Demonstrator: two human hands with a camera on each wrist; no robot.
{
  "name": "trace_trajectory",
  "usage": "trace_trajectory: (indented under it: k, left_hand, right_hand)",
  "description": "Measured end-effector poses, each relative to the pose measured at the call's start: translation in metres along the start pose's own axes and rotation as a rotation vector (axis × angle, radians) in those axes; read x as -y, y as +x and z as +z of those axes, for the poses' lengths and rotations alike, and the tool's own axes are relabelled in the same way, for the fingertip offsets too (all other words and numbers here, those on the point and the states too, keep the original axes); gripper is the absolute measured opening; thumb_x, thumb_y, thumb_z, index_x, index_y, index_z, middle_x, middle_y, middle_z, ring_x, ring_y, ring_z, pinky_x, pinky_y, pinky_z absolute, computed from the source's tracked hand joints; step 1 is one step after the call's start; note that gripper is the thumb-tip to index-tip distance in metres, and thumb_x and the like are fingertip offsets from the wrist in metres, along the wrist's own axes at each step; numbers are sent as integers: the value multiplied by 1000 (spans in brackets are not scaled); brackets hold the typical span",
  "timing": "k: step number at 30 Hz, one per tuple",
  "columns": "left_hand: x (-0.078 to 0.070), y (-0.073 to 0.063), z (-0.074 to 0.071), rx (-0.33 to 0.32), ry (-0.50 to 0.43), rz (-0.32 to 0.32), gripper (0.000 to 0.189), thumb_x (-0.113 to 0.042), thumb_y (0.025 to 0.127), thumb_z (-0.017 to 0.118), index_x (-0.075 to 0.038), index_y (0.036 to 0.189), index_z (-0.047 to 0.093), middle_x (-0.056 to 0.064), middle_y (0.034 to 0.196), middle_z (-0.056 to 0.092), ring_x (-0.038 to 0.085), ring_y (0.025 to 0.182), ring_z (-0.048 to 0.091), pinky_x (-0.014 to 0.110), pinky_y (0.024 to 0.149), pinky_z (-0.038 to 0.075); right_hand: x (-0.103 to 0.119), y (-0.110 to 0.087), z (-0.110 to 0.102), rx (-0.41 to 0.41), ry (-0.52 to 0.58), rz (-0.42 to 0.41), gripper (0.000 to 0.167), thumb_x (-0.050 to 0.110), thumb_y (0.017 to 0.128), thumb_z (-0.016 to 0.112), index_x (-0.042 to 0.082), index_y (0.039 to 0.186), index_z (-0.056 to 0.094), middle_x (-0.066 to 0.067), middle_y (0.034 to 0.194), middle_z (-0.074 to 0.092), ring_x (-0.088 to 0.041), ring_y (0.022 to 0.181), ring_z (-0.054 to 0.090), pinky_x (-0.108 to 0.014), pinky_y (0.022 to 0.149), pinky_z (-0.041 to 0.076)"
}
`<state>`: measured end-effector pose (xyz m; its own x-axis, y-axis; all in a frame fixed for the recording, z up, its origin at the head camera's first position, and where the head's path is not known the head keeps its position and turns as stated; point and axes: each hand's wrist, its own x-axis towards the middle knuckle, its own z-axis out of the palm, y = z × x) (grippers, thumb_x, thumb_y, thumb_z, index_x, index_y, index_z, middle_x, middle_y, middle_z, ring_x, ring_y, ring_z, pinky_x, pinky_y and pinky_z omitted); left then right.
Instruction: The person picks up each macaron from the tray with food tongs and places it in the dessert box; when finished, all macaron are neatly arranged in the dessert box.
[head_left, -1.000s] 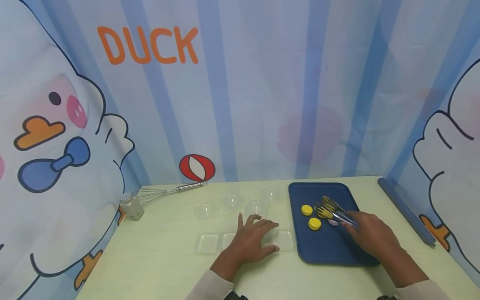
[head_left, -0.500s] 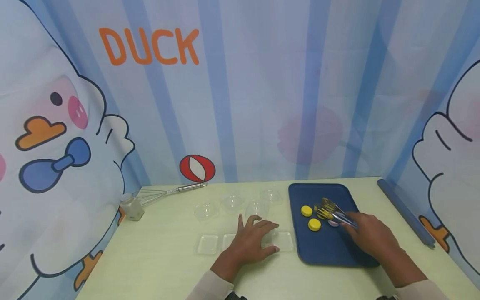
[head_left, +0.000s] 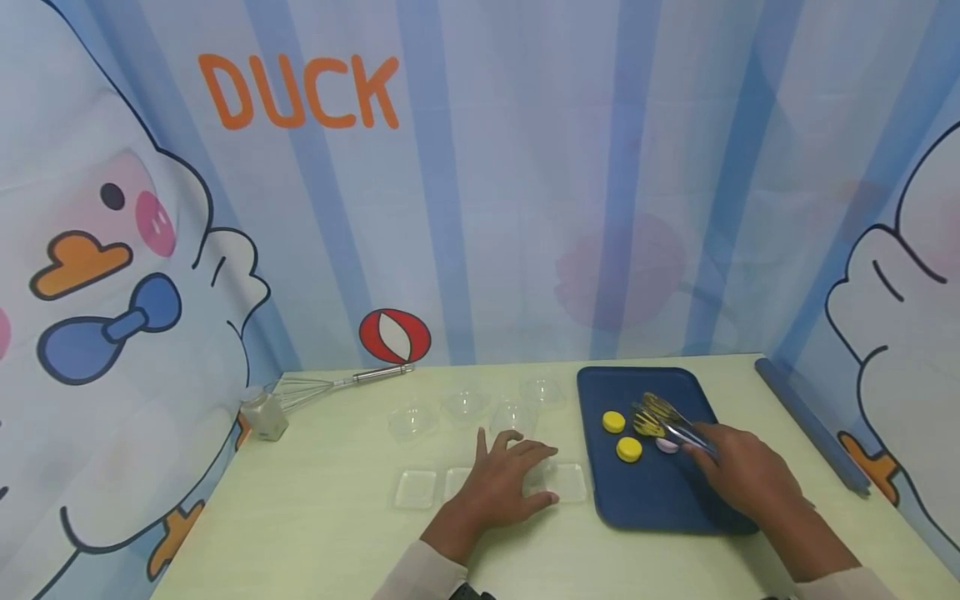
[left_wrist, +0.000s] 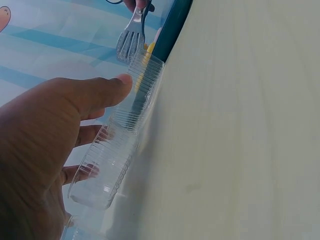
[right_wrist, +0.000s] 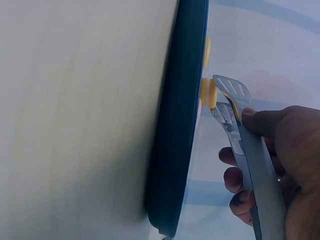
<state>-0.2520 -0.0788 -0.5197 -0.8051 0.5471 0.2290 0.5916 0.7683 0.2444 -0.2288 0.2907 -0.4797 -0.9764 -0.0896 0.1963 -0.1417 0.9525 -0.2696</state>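
My right hand (head_left: 746,467) grips a pair of metal tongs (head_left: 680,432), thumb on one side and fingers curled round the other. Their slotted ends reach down over the navy tray (head_left: 637,502). Two yellow macarons (head_left: 628,450) lie left of the tongs, and a pale lilac one (head_left: 667,446) sits partly under them. In the right wrist view a yellow macaron (right_wrist: 207,92) shows right at the tong tips. My left hand (head_left: 501,483) spreads over the row of clear plastic boxes, with thumb and loosely bent fingers on either side of one clear box (left_wrist: 107,160).
Other clear square boxes (head_left: 416,488) stand in the row, with several clear domed lids (head_left: 412,422) behind them. A whisk (head_left: 345,382) and a small metal shaker (head_left: 264,414) lie at the back left. A dark blue rolled mat (head_left: 813,425) lies along the right edge.
The tong ends have shifted slightly and come closer together, and more of the lilac macaron shows. The left hand has stayed in place.
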Motion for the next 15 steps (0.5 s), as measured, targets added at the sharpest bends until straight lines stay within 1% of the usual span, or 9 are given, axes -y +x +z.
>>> trace_trajectory:
  k: [2,6,10,15]
  left_hand:
    - [0,0,0,-2,-4,1,59,-51,97,77,-32,151,64,-11,149,69,27,145,53,88,122,24]
    - [0,0,1,-8,-8,4,59,-51,97,78,-32,150,64,-10,149,70,28,145,54,88,121,24]
    - [0,-1,2,-7,-3,7,59,-52,96,78,-32,150,65,-10,149,70,28,144,54,88,121,24]
    - [0,-1,1,-6,-9,9,58,-51,97,78,-31,151,64,-9,149,70,28,145,54,88,121,24]
  right_hand:
    - [1,-2,-1,-6,-10,10,47,33,106,70,-2,139,69,-30,126,75,-49,106,74,-62,76,59]
    - [5,-7,-4,-18,-18,7,49,34,107,69,-3,140,68,-31,126,75,-53,109,73,-64,77,60]
    - [10,-12,-9,-19,-10,10,49,34,107,69,-1,142,68,-31,124,76,-54,108,74,-64,75,59]
    - [19,-21,-13,-25,23,6,49,34,106,71,2,143,68,-31,120,77,-52,102,75,-60,68,59]
